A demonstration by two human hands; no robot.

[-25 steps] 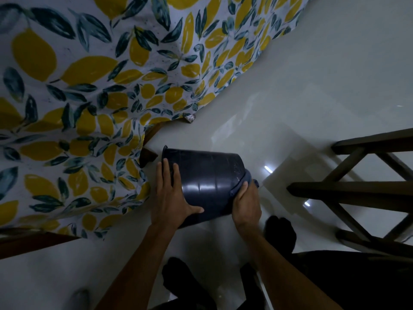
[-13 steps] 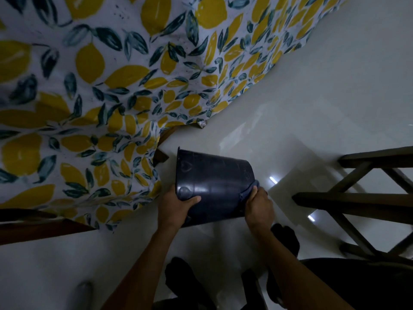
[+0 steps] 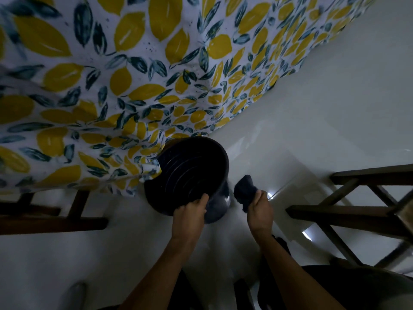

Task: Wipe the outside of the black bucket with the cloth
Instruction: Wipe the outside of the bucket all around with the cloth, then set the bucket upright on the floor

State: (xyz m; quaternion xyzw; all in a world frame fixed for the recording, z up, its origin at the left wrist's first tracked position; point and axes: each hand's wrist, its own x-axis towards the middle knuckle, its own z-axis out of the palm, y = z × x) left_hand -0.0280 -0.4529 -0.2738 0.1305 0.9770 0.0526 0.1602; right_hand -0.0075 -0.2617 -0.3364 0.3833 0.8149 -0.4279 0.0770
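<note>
Black bucket [image 3: 187, 175] upright on the glossy white floor [image 3: 312, 135], mouth open toward the camera, ribbed rings visible on the inner wall. It sits at the lower edge of a hanging tablecloth [image 3: 125, 81] printed with yellow lemons and dark teal leaves; the cloth's hem touches or overlaps the bucket's far-left rim. A strip of the outer wall shows at lower right, with a small bright glint on it.

Left hand [image 3: 190, 218] closed on the near rim of the bucket, fingers curled over the edge and thumb on top. Forearm runs up from the bottom of the frame.

Right hand [image 3: 260, 211] just right of the bucket, clenched around a dark blue cloth [image 3: 244, 190]. The cloth is bunched, sticking up and left out of the fist toward the bucket's side. Cloth sits close to the outer wall; cannot tell whether it touches.

Dark wooden frame with crossed struts [image 3: 348, 211] stands to the right, well apart from the bucket. More dark wooden rails [image 3: 55, 222] at left, under the tablecloth's hem. Floor shows pale reflections and two small light spots right of the cloth. Low light overall; dark shapes at the bottom edge between the forearms too dim to identify.
</note>
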